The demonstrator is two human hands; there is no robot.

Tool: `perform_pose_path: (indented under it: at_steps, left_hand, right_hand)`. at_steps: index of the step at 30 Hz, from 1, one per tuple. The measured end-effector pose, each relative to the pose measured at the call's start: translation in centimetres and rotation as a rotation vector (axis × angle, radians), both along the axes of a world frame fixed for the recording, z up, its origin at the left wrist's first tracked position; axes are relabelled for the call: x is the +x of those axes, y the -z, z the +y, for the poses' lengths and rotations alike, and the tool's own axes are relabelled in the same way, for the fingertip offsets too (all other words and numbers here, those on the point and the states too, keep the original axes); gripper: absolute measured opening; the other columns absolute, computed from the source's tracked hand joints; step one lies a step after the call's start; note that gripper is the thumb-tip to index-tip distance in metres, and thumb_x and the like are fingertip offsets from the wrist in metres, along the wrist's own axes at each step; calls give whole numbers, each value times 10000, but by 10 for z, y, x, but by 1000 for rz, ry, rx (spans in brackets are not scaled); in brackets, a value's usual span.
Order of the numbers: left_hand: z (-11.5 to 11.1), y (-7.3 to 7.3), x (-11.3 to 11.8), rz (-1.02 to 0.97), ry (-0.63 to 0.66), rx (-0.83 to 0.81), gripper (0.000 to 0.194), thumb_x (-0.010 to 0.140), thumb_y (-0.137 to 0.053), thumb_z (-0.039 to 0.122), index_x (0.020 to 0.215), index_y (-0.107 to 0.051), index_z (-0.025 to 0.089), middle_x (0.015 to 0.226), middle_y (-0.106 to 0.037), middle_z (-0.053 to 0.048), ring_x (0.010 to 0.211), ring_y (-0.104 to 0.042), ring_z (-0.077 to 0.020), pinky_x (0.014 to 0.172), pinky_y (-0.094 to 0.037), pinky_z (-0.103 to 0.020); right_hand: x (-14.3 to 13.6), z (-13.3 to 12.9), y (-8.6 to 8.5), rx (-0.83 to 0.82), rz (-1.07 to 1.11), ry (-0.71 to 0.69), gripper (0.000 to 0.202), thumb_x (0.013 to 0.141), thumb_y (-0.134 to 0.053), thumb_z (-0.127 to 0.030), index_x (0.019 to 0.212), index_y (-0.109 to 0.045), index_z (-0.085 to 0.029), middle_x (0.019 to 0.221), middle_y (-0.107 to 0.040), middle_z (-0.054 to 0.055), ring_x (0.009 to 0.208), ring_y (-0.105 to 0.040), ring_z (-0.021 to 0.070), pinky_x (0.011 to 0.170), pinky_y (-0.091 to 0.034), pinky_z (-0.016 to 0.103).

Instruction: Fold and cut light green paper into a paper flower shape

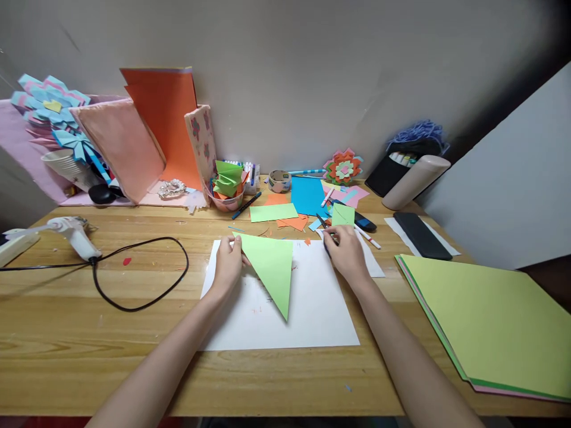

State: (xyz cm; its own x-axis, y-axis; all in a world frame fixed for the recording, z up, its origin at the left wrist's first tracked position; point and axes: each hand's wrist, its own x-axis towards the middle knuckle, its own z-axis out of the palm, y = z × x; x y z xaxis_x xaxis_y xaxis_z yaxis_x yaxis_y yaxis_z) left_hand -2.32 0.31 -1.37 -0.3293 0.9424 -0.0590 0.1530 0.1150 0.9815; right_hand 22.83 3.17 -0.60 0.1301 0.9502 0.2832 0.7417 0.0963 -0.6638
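A light green paper triangle [274,270] is pinched at its upper left corner by my left hand [229,261], over a white sheet [312,315] lying on the wooden desk. One point of the triangle faces down toward me. Beyond the sheet's upper right corner, my right hand [345,252] has its fingers closed on dark scissors [322,222], whose thin tips point up and left. Part of the scissors is hidden under the fingers. A small green paper square [343,215] lies just behind that hand.
A glue gun [75,235] with a looped black cable lies left. Behind are a pink organizer [118,137], a tape roll [279,181], a blue sheet [307,196] and a paper flower [344,167]. Stacked coloured paper [499,321] and a black phone-like object [422,236] are right.
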Motion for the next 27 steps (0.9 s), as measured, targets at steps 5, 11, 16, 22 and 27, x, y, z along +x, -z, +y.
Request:
perform_pose_path:
  at_steps: [5,11,16,22,27]
  left_hand:
    - [2,1,0,-54,-33,83,253,814,-455,427,769,-491,180,576,-505,40,485,-496,-109,468,-383,-212]
    - [1,3,0,-67,-42,93,318,787,-481,487,793,-521,171,627,-509,28,537,-474,-115,496,-373,-217]
    - [4,6,-2,-90,-69,82,336,769,-488,509,768,-528,175,651,-513,29,570,-472,-119,546,-378,-225]
    - [-3,-2,6,-17,53,-44,327,791,-482,490,773,-547,170,789,-593,-45,773,-550,-192,698,-410,-284]
    - [-29,-16,24,-63,508,-49,798,655,-678,429,1333,-338,181,1384,-381,-154,1229,-402,-288,979,-340,-365]
  right_hand:
    - [-42,-20,-4,-527,744,-450,275,761,-573,-354,962,-539,-169,922,-593,62,664,-601,142,643,-501,312]
    - [-63,-38,-11,-547,974,-666,298,786,-557,-314,1065,-509,-221,930,-615,20,724,-608,122,638,-488,245]
    - [-58,-35,-9,-519,994,-669,312,796,-556,-380,1060,-515,-219,844,-588,9,720,-597,127,665,-492,264]
    - [-61,-34,-2,-461,901,-642,296,738,-592,-270,1019,-518,-212,984,-558,18,640,-562,96,631,-473,255]
    - [-61,-40,-9,-318,725,-595,170,650,-609,-169,811,-557,-182,814,-581,-12,731,-534,132,653,-422,235]
